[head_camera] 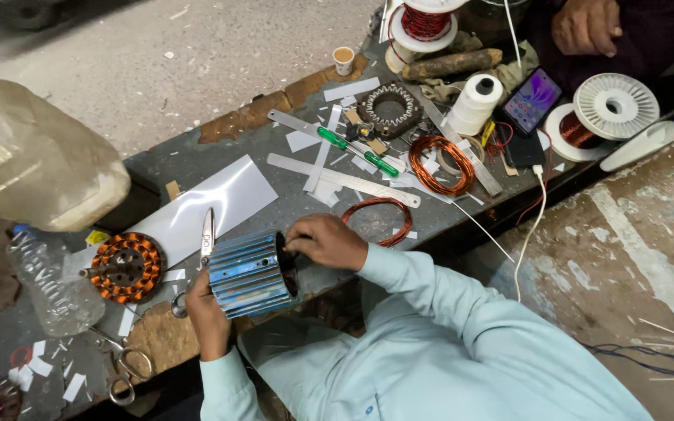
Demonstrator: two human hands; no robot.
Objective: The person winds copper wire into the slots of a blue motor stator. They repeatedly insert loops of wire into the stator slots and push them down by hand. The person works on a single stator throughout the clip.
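Two hands work on a ribbed, blue-grey metal motor housing (247, 273) that lies on its side at the near edge of the worn workbench (196, 160). The left hand (206, 308) cups the housing's closed end from below, fingers wrapped around the fins. The right hand (328, 240) is bunched at the housing's open mouth, fingertips pinched together just inside the rim; what they pinch is too small to tell.

Just left of the housing, a pair of steel scissors (206, 238) rests on a sheet of white insulation paper (220, 199), and beyond it sits a round stator wound with orange copper wire (128, 267). Just right of the housing, behind the right hand, lies a loose loop of copper wire (388, 214). Farther right of the housing are a green-handled screwdriver (356, 152), a bare toothed stator ring (390, 107), and another person's hand (587, 25) at the bench's far corner.

The housing overhangs the bench edge, so a slackened left-hand hold could let it roll off. The scissor blades point close to the left hand, and a slip sideways could nick it. Pushing hard into the mouth may scrape fingertips on the rim.
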